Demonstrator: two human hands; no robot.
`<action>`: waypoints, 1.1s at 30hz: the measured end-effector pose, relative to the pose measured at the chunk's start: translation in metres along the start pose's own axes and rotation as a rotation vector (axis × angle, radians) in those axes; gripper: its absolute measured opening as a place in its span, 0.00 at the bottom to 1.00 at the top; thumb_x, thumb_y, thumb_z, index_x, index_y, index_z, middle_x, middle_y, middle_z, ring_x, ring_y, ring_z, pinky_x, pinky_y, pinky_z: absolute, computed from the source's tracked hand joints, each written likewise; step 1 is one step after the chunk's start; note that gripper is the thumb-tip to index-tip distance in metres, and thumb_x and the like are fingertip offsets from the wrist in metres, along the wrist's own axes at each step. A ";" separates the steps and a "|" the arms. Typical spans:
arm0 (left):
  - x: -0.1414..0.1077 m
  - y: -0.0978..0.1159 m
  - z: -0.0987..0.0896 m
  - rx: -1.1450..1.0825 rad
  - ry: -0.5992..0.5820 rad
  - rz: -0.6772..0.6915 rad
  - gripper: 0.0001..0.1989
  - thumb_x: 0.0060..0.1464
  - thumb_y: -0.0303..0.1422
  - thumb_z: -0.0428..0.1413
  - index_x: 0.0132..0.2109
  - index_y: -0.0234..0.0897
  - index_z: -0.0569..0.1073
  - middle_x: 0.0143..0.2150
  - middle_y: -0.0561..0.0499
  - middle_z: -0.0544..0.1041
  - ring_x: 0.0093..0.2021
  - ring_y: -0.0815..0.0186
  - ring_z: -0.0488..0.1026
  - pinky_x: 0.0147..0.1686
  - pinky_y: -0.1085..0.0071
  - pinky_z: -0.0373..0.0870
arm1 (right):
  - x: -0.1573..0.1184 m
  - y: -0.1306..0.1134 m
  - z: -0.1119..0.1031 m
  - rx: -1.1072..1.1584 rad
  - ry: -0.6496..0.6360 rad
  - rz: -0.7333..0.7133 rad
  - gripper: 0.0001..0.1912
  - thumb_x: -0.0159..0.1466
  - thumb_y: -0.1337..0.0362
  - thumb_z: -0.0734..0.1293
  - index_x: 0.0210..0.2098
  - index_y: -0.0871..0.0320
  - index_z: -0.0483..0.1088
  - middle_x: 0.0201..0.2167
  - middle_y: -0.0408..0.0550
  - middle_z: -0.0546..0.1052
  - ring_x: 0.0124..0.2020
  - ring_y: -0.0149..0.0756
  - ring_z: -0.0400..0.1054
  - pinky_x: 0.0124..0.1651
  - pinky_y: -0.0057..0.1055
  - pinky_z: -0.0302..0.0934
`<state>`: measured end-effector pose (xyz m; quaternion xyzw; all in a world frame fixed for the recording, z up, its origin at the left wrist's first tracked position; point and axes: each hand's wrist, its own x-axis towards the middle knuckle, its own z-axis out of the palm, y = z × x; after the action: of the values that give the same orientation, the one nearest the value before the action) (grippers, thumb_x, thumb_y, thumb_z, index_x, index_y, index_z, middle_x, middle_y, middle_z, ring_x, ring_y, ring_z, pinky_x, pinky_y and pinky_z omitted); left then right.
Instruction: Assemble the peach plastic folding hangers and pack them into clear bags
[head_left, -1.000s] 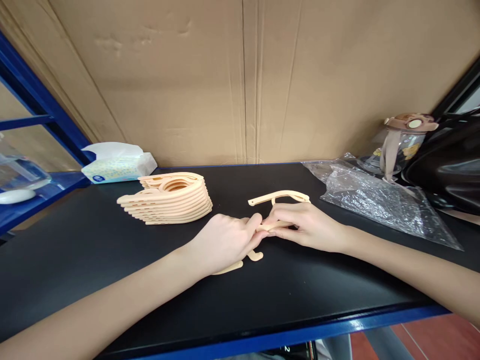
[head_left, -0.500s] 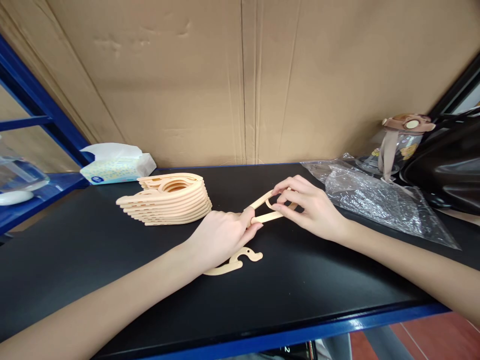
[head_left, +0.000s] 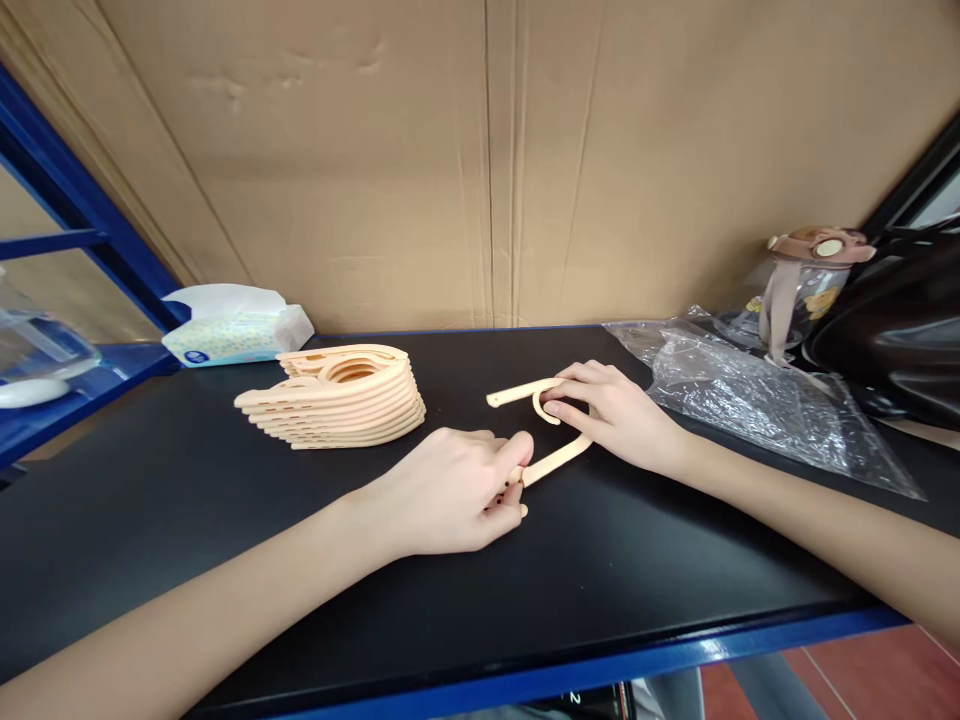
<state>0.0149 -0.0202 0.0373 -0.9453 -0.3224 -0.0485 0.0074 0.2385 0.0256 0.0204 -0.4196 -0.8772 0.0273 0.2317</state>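
Observation:
My right hand [head_left: 611,415] is closed on a beige plastic folding hanger [head_left: 556,462] above the black table, its fingers over the middle and near the curled hook. One arm of the hanger points left, its end free. The other arm slants down to my left hand [head_left: 469,490], whose thumb and fingers pinch its end. A second beige piece [head_left: 523,511] shows only its tip under my left hand; the rest is hidden. Left of my hands stands a neat stack of beige folded hangers [head_left: 352,430].
At the back left lies a tissue pack [head_left: 232,335]. A clear plastic bag [head_left: 750,400] spreads over the right side, before a drinking bottle [head_left: 806,285] and a black bag [head_left: 892,320]. Cardboard [head_left: 375,180] walls the back; a blue edge [head_left: 600,660] runs along the table's front.
The hanger's two arms have spread apart: my left hand has moved toward me with one arm's end, and the other end is now free. My left hand now covers most of the lying piece.

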 end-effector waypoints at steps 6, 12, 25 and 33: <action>-0.002 0.008 -0.005 0.061 0.008 0.083 0.06 0.47 0.25 0.49 0.35 0.36 0.65 0.28 0.52 0.69 0.31 0.63 0.63 0.27 0.69 0.59 | 0.000 0.004 0.003 0.023 0.064 0.051 0.13 0.68 0.57 0.59 0.46 0.52 0.72 0.43 0.45 0.75 0.41 0.37 0.66 0.48 0.39 0.57; 0.001 0.001 -0.004 0.091 0.077 0.128 0.07 0.50 0.24 0.48 0.36 0.34 0.68 0.32 0.49 0.69 0.36 0.61 0.63 0.37 0.64 0.62 | 0.001 0.006 0.004 0.050 0.089 0.097 0.14 0.68 0.57 0.59 0.46 0.51 0.72 0.42 0.45 0.75 0.42 0.38 0.67 0.48 0.39 0.57; 0.001 -0.011 0.004 0.146 0.233 0.133 0.13 0.53 0.15 0.47 0.40 0.36 0.67 0.56 0.44 0.66 0.60 0.56 0.57 0.54 0.59 0.62 | 0.001 0.008 0.005 0.068 0.068 0.124 0.15 0.69 0.61 0.55 0.49 0.54 0.69 0.41 0.47 0.75 0.44 0.40 0.68 0.50 0.42 0.58; 0.001 -0.008 0.004 0.071 0.098 0.089 0.13 0.56 0.16 0.44 0.42 0.35 0.66 0.50 0.47 0.70 0.46 0.61 0.67 0.43 0.64 0.65 | 0.002 0.011 0.009 0.155 0.089 0.154 0.16 0.68 0.66 0.55 0.49 0.55 0.70 0.40 0.47 0.75 0.43 0.38 0.69 0.47 0.39 0.61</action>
<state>0.0112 -0.0126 0.0338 -0.9544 -0.2806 -0.0829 0.0588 0.2419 0.0353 0.0105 -0.4675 -0.8264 0.0941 0.2995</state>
